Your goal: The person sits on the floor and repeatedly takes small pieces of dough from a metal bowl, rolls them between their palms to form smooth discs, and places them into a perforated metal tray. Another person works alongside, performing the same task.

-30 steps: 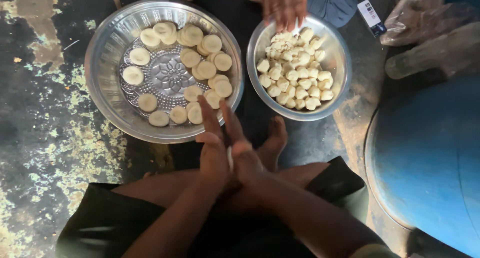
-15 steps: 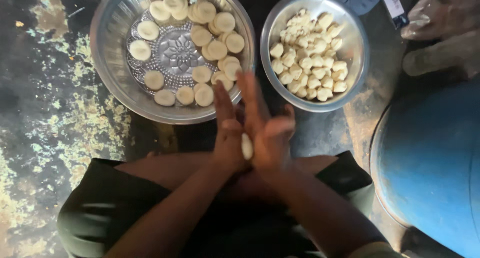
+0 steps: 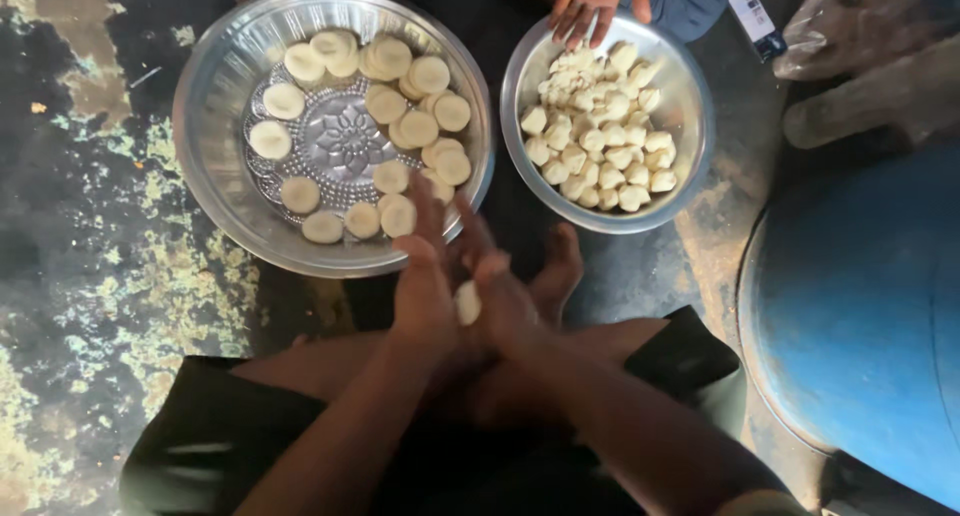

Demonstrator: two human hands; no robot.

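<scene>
Just below the large steel bowl (image 3: 215, 126) of flattened discs, the left hand (image 3: 425, 291) and right hand (image 3: 505, 301), fingers straight, press a pale dough piece (image 3: 467, 302) between flat palms.

Large bowl (image 3: 215, 191): silver metal, with an embossed flower medallion at the centre of its base and a dotted ring around it. Flattened dough discs (image 3: 400, 126): pale cream. Smaller bowl (image 3: 690, 146): plain silver metal. Dough lumps (image 3: 600, 141): off-white. Dough piece (image 3: 467, 303) between the left hand (image 3: 425, 291) and right hand (image 3: 505, 306): cream. Floor (image 3: 90, 276): dark grey-black, mottled with yellowish-green and tan patches. Drum (image 3: 860, 316): blue. Garment (image 3: 200, 436) over the knees: black. Cloth (image 3: 690, 1) at the top edge: blue-grey.
</scene>
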